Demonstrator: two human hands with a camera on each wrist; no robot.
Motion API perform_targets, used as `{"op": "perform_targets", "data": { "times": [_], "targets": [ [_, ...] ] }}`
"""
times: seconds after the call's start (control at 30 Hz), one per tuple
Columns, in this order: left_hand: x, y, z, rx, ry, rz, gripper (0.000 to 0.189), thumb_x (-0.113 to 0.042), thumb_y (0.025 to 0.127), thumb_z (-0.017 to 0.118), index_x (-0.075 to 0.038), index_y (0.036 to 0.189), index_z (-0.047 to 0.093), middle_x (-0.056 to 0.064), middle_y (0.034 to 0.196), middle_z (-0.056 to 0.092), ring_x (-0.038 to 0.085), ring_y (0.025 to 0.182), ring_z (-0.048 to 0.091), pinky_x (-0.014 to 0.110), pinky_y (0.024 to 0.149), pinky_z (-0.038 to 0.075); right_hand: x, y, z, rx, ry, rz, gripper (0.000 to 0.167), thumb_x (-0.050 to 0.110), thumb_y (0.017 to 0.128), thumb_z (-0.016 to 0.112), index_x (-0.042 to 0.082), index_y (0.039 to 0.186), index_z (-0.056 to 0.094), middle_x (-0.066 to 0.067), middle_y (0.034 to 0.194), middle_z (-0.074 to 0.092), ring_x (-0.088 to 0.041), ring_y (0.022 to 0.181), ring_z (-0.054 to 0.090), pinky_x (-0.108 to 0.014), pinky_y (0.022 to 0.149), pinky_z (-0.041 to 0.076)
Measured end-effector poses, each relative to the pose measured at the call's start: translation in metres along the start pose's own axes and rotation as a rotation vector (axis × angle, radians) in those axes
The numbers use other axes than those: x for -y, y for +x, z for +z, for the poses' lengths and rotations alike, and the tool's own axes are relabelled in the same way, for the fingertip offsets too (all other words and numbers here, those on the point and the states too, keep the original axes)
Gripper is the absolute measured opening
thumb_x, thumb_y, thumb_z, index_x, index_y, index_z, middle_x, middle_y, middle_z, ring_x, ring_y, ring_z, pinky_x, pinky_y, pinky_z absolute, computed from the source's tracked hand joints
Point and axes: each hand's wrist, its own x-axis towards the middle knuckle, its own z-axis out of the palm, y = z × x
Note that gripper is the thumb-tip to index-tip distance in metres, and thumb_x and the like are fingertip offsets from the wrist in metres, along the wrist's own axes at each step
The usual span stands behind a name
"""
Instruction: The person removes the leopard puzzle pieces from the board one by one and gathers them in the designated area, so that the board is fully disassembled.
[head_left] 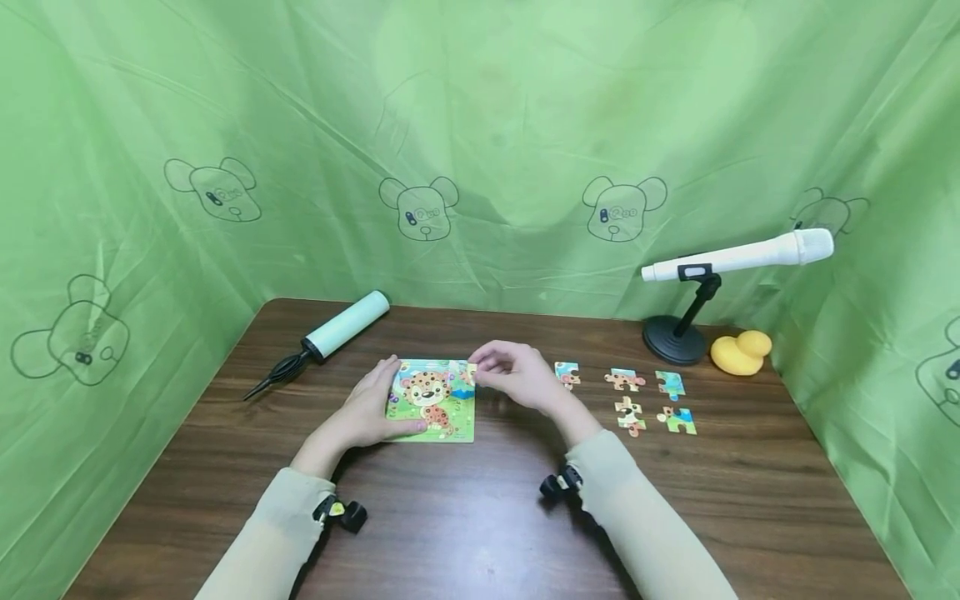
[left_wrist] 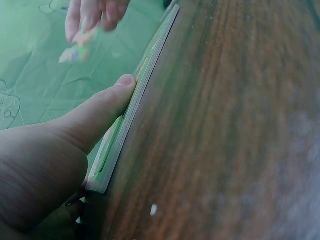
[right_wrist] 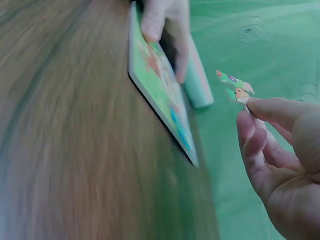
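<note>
A square puzzle board [head_left: 459, 425] printed with a spotted leopard cub lies flat on the table. My left hand [head_left: 363, 414] holds its left side, the thumb over the near left part and the fingers along the far left corner. Between thumb and fingertips my right hand [head_left: 517, 377] pinches a small puzzle piece [right_wrist: 239, 92]. In the head view that piece overlaps the board's far right corner; in the right wrist view it stands apart from the board, part of it showing beyond the fingertips.
Several loose puzzle pieces [head_left: 630, 415] lie right of my right hand. A light-green hand pump [head_left: 348, 325] with a black nozzle lies behind left. At the back right stand a white microphone [head_left: 742, 257] on a black stand and a yellow rubber duck [head_left: 738, 354]. Green curtains [head_left: 495, 150] surround the table.
</note>
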Motion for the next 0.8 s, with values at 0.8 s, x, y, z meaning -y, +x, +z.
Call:
{"op": "perform_targets", "data": {
  "times": [0.8],
  "targets": [
    [0.002,0.001,0.003,-0.007,0.016,0.006,0.132,-0.070,0.083,0.087,0.000,0.173,0.020,0.025,0.179,0.018,0.051,0.164,0.015,0.073,0.127,0.022,-0.031,-0.102,-0.127,-0.118,-0.033,0.161,0.026,0.014,0.098,0.084,0.007,0.123,0.080,-0.012,0.104,0.079,-0.019,0.091,0.075,-0.030,0.078,0.062]
  ]
}}
